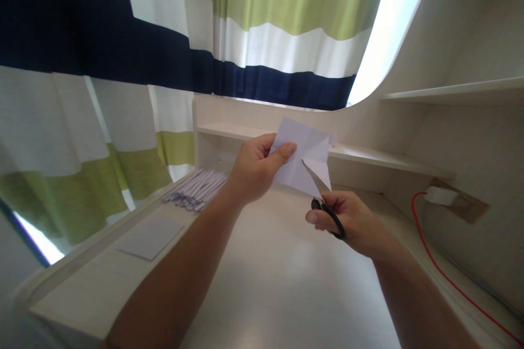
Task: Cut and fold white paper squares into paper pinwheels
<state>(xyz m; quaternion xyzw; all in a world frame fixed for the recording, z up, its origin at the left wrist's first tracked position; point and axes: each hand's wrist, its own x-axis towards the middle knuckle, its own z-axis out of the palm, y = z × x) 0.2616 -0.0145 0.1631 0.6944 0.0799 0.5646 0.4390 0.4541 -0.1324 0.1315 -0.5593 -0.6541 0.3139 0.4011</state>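
Note:
My left hand (251,169) holds a creased white sheet of paper (307,155) up over the desk, thumb pressed on its left side. My right hand (347,218) grips black-handled scissors (327,210) below the sheet. Their blades point up into the paper's lower edge, where a cut runs partway in.
A pile of several white paper strips (196,188) lies at the back left of the pale desk (278,278). A flat white sheet (151,237) rests near the left edge. A red cable (434,262) runs from a wall plug (440,194) on the right. Shelves rise behind; a striped curtain hangs left.

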